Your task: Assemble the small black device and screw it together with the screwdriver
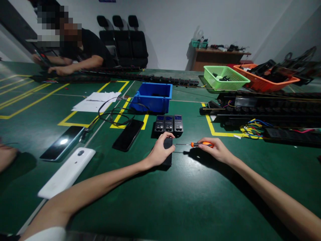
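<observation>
My left hand point(162, 149) is closed around a small black box point(168, 152) that rests on the green table. In my right hand point(213, 150) is a screwdriver point(203, 144) with an orange and black handle. Its thin shaft points left, and the tip is close to the right side of the box, apparently just short of it. Right behind my left hand stand several-port black modules with small blue screens: a left one point(159, 123), a middle one point(169, 123) and a right one point(178, 123). The face of the box under my fingers is partly hidden.
A blue bin point(156, 103) stands behind the modules. To the left lie a black phone point(128, 135), a blue-grey phone point(62, 143), a white phone-shaped device point(67, 172), cables and paper point(94, 101). Green point(225, 77) and orange point(267, 78) baskets and black strips are at right. A co-worker point(82, 50) sits opposite.
</observation>
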A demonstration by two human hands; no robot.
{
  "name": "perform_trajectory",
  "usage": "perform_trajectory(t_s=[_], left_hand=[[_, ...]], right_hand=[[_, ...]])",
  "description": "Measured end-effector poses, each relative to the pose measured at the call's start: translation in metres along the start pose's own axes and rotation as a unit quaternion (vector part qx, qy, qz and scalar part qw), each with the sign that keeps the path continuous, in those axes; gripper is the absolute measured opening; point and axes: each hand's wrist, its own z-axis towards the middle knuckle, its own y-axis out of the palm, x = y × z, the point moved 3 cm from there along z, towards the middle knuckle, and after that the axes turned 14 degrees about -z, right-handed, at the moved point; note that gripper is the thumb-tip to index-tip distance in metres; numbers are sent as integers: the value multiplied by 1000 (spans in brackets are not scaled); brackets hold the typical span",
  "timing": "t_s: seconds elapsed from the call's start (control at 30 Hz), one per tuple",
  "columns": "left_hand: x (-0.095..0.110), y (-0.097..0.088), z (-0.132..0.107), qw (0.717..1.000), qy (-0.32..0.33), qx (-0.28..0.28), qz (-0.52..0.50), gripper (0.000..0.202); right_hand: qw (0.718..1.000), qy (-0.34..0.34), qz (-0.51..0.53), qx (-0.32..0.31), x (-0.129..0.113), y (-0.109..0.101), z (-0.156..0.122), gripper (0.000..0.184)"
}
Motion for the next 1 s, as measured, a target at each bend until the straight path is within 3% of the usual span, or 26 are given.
perform_trajectory(t_s=[0.27, 0.4, 0.57, 0.67, 0.73, 0.83, 1.0], left_hand=[[-2, 0, -1, 1000, -7, 5, 2, 27], [-2, 0, 0, 1000, 0, -1, 6, 27], [-2, 1, 0, 1000, 7, -8, 12, 25], [-2, 1, 0, 1000, 10, -6, 13, 24], [-2, 1, 0, 1000, 13, -5, 13, 24], [-3, 0, 0, 1000, 12, -5, 10, 24], [-4, 0, 0, 1000, 11, -11, 14, 24]], right_hand=[[985, -97, -103, 101, 3, 0, -5, 25], [986, -90, -85, 112, 3, 1, -5, 26], [992, 34, 101, 72, 2, 7, -2, 31], [954, 98, 278, 50, 4, 15, 1, 42], [938, 121, 324, 23, 6, 19, 1, 46], [957, 136, 256, -7, 10, 20, 1, 45], [983, 114, 141, -6, 12, 14, -2, 38]])
